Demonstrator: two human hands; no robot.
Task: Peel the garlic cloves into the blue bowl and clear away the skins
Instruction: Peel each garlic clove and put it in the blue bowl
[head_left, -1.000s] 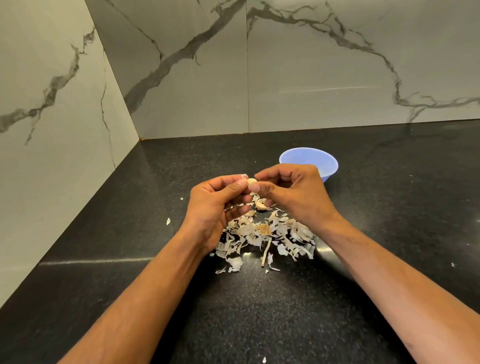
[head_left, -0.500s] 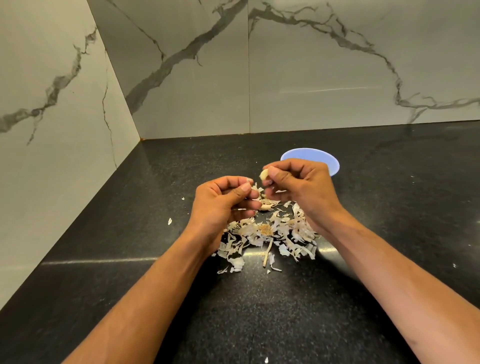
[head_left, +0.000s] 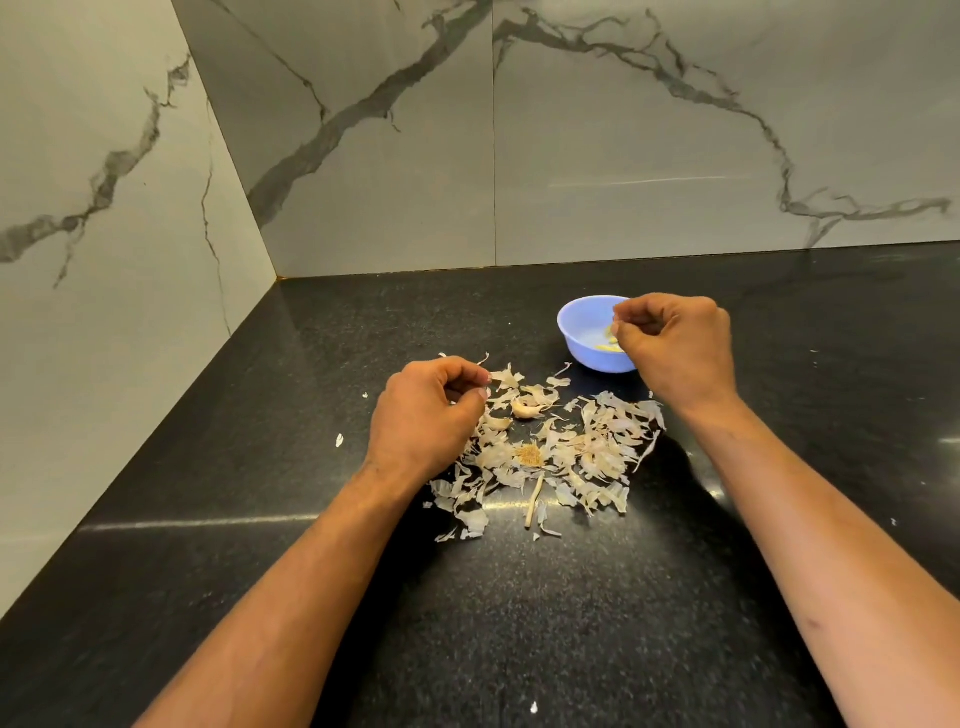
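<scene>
While the right hand (head_left: 675, 348) hangs curled, empty, over the blue bowl (head_left: 584, 332), the left hand (head_left: 428, 415) curls empty beside an unpeeled garlic clove (head_left: 525, 410).

speckled black countertop (head_left: 571, 623), grey-veined marble wall tiles (head_left: 675, 130) meeting in a corner

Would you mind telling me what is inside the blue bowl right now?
Inside the blue bowl, pale yellowish peeled garlic pieces show near the bottom. The right hand hangs over its right side, covering the rest, so a count is not possible.
</scene>
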